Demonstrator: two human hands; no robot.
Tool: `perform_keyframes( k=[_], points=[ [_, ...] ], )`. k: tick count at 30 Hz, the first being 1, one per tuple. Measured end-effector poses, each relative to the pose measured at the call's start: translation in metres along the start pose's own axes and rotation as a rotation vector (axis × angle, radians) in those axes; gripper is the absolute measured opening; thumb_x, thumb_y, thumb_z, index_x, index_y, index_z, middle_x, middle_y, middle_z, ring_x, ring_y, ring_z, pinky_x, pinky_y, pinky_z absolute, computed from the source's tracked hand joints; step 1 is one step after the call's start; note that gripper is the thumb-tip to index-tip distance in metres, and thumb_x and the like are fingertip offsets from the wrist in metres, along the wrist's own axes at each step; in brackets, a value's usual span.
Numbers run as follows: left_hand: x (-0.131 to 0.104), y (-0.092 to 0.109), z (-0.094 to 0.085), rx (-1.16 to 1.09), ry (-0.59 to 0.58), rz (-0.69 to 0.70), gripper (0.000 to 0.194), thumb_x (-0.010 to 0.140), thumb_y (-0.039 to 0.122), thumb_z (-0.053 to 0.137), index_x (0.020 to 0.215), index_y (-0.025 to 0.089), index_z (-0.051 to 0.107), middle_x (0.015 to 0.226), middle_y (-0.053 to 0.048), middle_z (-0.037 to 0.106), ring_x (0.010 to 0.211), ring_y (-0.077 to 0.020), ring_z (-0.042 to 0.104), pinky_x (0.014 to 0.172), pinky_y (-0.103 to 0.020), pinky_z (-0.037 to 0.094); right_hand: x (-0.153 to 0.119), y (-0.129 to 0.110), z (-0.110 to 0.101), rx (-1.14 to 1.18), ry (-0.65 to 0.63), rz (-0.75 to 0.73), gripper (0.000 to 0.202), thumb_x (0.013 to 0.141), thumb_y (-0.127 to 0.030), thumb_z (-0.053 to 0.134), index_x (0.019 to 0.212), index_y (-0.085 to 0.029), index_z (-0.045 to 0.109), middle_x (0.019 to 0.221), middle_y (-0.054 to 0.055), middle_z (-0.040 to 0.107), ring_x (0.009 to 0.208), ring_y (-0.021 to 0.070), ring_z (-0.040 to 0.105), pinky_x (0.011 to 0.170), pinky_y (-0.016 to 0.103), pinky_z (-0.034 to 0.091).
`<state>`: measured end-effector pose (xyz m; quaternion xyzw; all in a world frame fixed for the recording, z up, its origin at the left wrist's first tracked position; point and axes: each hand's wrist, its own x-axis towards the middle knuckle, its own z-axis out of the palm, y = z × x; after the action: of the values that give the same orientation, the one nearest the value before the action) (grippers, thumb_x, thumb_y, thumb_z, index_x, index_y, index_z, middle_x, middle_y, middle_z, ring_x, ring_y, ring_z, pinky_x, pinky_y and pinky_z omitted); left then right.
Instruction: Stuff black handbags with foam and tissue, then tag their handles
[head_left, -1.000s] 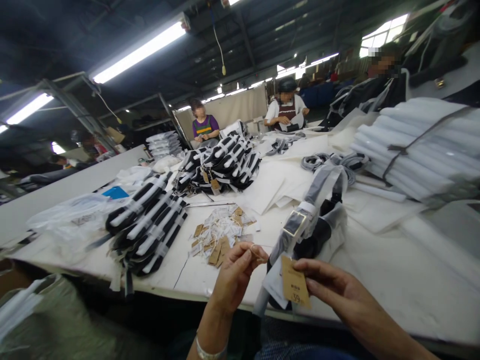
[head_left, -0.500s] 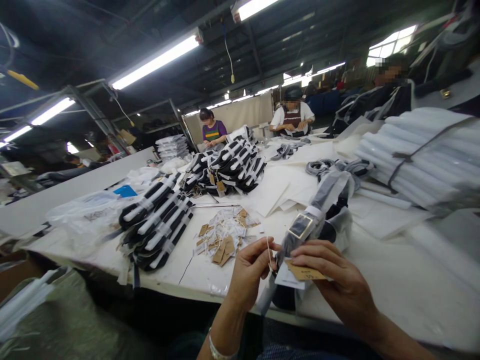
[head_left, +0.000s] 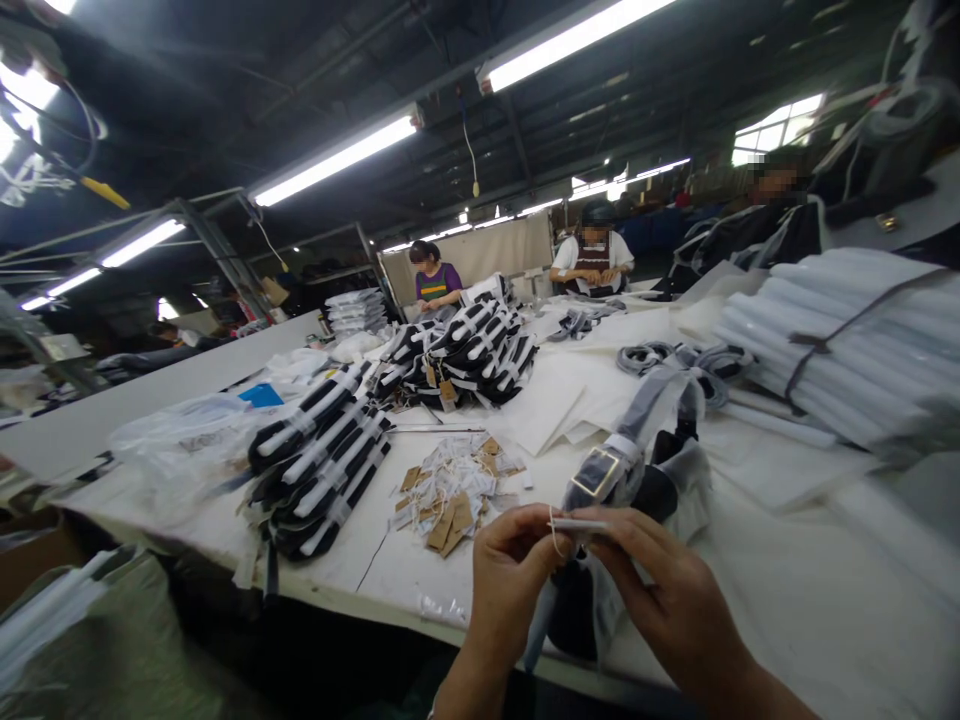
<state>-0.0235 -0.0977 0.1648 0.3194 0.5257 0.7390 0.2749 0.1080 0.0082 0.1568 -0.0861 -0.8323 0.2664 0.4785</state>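
Between my hands is a paper tag (head_left: 579, 525), seen nearly edge-on, with a white string loop at its left end. My left hand (head_left: 514, 575) pinches the string beside the tag. The fingers of my right hand (head_left: 660, 570) are closed on the tag from the right. Just beyond them lies a dark strap wrapped in clear plastic, with a gold-edged rectangular buckle (head_left: 597, 471). Part of this wrapped item is hidden behind my hands. To the left is a loose pile of brown and white tags (head_left: 450, 490) with strings.
Stacked black straps with white wrapping (head_left: 319, 460) lie left, with another heap (head_left: 472, 345) behind. A tied bundle of white rolls (head_left: 832, 340) is at right. Two people sit across the table (head_left: 360, 570); another is at far right. Coiled straps (head_left: 645, 357) lie behind the buckle.
The tag has turned from showing its brown face to nearly edge-on. My hands have come closer together, with the right one shifted left. The whole view has shifted slightly.
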Motion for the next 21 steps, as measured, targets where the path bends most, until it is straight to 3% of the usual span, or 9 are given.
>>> perform_keyframes(
  k=[4,8,12,17,21],
  points=[
    [0.000,0.002,0.000,0.032,0.017,-0.036,0.033,0.072,0.044,0.083,0.095,0.020,0.079,0.073,-0.004,0.073,0.061,-0.0143,0.061,0.058,-0.025,0.049,0.002,0.001,-0.005,0.035,0.007,0.027,0.033,0.098,-0.018,0.052,0.128,-0.026,0.063,0.113,0.007,0.071,0.100,0.0191,0.070,0.086,0.026,0.059],
    [-0.001,0.004,0.000,0.060,0.074,0.023,0.035,0.073,0.049,0.081,0.095,0.021,0.080,0.088,-0.008,0.077,0.083,-0.0222,0.068,0.076,-0.032,0.054,0.006,0.005,-0.011,-0.070,-0.044,-0.053,0.038,0.097,-0.018,0.053,0.134,-0.026,0.061,0.110,0.007,0.071,0.097,0.0186,0.070,0.084,0.026,0.059],
    [-0.005,0.013,0.004,0.195,0.056,0.097,0.026,0.079,0.038,0.078,0.099,0.022,0.080,0.102,-0.008,0.077,0.099,-0.0268,0.069,0.090,-0.037,0.053,0.014,0.008,-0.016,-0.172,-0.128,-0.187,0.037,0.099,-0.017,0.046,0.132,-0.022,0.063,0.101,0.008,0.073,0.090,0.0188,0.070,0.079,0.028,0.060],
    [-0.010,0.027,0.009,0.455,0.030,0.185,0.024,0.079,0.025,0.078,0.103,0.023,0.078,0.103,-0.007,0.076,0.091,-0.0243,0.070,0.085,-0.036,0.056,0.021,0.009,-0.018,-0.258,-0.148,-0.267,0.039,0.097,-0.014,0.045,0.130,-0.020,0.064,0.102,0.009,0.074,0.087,0.0198,0.071,0.078,0.030,0.059],
    [-0.012,0.037,0.011,0.631,0.054,0.364,0.021,0.075,0.022,0.083,0.095,0.025,0.079,0.097,-0.006,0.074,0.092,-0.0227,0.068,0.083,-0.032,0.055,0.026,0.008,-0.020,-0.271,-0.202,-0.339,0.037,0.096,-0.012,0.044,0.125,-0.018,0.067,0.094,0.008,0.073,0.082,0.0191,0.070,0.073,0.028,0.059]
  ],
)
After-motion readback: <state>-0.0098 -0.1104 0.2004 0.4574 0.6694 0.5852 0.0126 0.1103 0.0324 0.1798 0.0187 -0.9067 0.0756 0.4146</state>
